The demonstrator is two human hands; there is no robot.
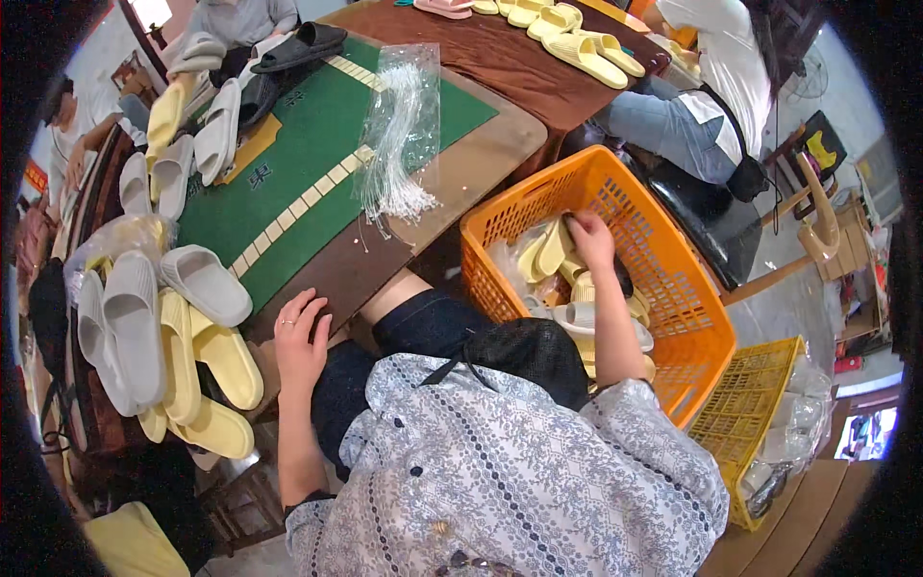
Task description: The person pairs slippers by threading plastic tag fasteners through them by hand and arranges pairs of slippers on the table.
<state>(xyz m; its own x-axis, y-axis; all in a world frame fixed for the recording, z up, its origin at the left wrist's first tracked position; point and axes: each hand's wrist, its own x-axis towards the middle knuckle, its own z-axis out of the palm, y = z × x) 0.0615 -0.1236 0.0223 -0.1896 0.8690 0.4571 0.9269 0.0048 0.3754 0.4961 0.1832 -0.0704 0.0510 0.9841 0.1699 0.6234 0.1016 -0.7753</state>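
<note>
My right hand (591, 238) reaches into an orange plastic crate (663, 279), its fingers curled on the edge of a slipper beside a pale yellow slipper (551, 250); the fingers partly hide what they grip. Other yellow and grey slippers lie loose under my right forearm, among them a grey slipper (581, 314). My left hand (303, 327) rests at the near edge of the table, fingers spread and holding nothing. Close to it on the left are grey slippers (135, 322) and yellow slippers (226, 356).
A clear bag of white tag strings (399, 144) lies on the green table mat (317, 144). More slippers stand along the left and on a brown-covered table (490, 43). A yellow crate (745, 413) sits at my right. Other people sit around the tables.
</note>
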